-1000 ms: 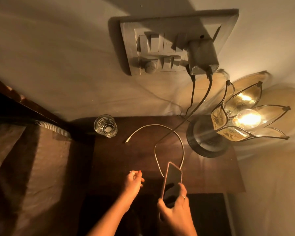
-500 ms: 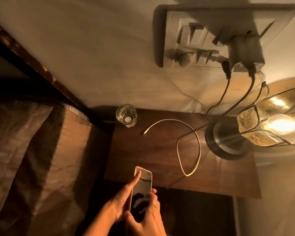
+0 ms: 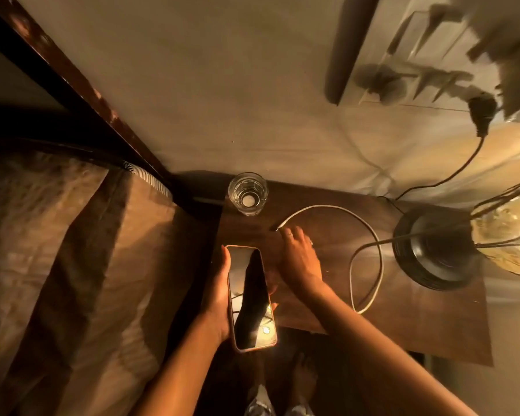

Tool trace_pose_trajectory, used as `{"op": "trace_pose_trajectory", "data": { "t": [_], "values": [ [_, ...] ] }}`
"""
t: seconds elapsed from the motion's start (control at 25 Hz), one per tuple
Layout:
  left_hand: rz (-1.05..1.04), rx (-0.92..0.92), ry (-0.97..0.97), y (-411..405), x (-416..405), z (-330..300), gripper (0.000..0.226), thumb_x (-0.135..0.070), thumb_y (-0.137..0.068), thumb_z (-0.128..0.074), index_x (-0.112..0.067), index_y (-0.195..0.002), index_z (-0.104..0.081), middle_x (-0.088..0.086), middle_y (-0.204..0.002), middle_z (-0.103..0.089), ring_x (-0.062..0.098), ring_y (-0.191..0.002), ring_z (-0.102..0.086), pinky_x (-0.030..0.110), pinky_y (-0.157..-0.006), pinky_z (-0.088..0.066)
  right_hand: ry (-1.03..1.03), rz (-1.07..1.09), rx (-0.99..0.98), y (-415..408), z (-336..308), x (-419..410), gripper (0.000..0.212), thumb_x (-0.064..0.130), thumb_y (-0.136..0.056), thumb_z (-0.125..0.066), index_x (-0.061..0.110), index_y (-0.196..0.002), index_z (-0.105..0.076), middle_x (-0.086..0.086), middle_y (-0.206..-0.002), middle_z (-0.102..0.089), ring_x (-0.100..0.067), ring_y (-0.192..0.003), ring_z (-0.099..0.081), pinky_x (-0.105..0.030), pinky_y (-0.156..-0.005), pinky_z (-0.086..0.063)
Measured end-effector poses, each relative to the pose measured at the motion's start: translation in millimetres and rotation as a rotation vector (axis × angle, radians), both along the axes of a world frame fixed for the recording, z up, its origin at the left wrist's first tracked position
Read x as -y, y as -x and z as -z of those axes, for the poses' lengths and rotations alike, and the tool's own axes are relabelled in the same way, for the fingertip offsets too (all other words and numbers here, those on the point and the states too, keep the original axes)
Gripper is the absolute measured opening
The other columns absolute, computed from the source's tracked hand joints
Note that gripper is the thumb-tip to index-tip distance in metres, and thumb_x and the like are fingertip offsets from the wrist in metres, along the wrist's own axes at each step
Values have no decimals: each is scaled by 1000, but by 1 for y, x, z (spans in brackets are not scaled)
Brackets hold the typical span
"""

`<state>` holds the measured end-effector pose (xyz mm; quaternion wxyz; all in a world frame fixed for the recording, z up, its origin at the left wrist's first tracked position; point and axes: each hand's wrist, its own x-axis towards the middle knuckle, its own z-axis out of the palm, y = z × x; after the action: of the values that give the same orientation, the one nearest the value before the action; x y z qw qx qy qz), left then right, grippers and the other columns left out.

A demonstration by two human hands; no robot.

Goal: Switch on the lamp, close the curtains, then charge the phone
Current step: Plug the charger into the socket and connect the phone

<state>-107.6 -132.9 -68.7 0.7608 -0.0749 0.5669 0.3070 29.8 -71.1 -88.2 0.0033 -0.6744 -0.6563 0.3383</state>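
From the head camera, looking down, the left hand is holding the phone by its left edge, thumb lying along that edge and the fingers wrapping underneath, with a fingertip showing at the right edge. The phone is facing screen up, its dark glass reflecting small lights. Its long axis is running from the person toward the wall, the far end leaning slightly left. It is hovering over the near left corner of the dark wooden table, partly past the table's edge.

The right hand is reaching across the table just right of the phone, palm down, fingers loosely spread and gripping nothing. Its fingertips are lying just beside the free end of the white cable, near the plug tip, but whether they are touching it cannot be told. The cable is curving from that tip toward the wall, sweeping right, then looping back toward the near edge of the table.

A glass is standing upright at the far left corner. The lamp is sitting at the right, its shade glowing at the frame edge. A bed is lying to the left of the table.
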Motion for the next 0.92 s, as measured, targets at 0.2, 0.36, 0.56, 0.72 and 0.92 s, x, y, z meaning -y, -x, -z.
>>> {"op": "trace_pose_trajectory", "data": {
  "t": [0.2,0.36,0.56,0.72,0.92],
  "values": [
    [-57,131,-10,10,-7,18,98,-88,-60,-39,-14,-121,-61,18,-119,-66,40,-112,-61,58,-99,-43,-33,-199,172,-8,35,-49,47,12,-91,-45,21,-137,-41,-9,-143,-39,-31,-132,-37,-42,-106,-38],
    [-82,173,-20,17,-12,25,93,-87,-64,-35,-18,-120,-61,18,-121,-66,39,-111,-62,57,-96,-45,-119,-303,246,-16,41,-44,33,18,-92,-44,21,-125,-49,-8,-133,-46,-30,-126,-42,-42,-99,-38],
    [-181,226,-67,27,-10,22,94,-85,-66,-37,-14,-123,-59,17,-121,-66,36,-102,-66,54,-90,-48,-226,-365,210,-19,27,-21,31,18,-93,-46,18,-122,-54,-8,-125,-58,-30,-123,-46,-43,-104,-31],
    [-220,277,-156,29,-10,2,91,-84,-70,-33,-15,-125,-58,15,-123,-65,35,-106,-65,54,-94,-46,-326,-116,81,-19,-6,8,23,17,-94,-43,20,-105,-62,0,-106,-64,-19,-100,-65,-46,-118,-14],
    [-251,285,-302,15,-19,-36,90,-83,-73,-25,-18,-126,-58,12,-123,-65,31,-104,-66,50,-91,-50,-401,350,-380,-28,-75,52,13,19,-92,-54,12,-101,-60,3,-87,-66,-21,-88,-64,-44,-88,-49]
  ]
}}
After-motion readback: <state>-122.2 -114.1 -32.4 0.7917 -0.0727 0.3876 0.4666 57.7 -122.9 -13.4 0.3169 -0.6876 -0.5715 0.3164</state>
